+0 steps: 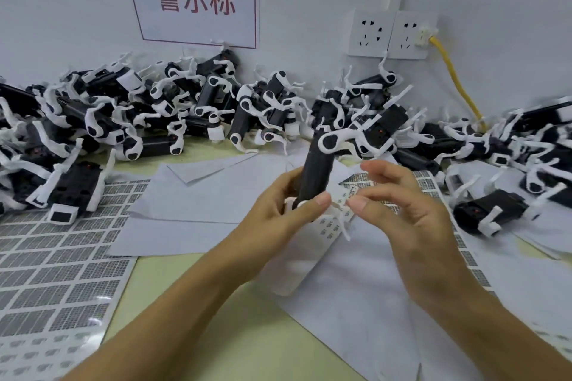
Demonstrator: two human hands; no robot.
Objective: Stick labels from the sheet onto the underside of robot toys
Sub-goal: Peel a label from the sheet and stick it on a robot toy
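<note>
Robot toy (315, 175) is gripped near mid-bench by the left hand (288, 204), long axis near upright. A label (346, 192) is pinched by the right hand (399, 204), just right of the toy; label sheet (433, 182) lies beneath.

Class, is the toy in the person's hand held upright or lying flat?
Roughly upright: left hand grips the toy at its bottom, body rising.

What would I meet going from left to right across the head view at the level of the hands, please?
Label sheet → blank backing paper → left hand gripping a black robot toy → small label → right hand → loose robot toy.
</note>
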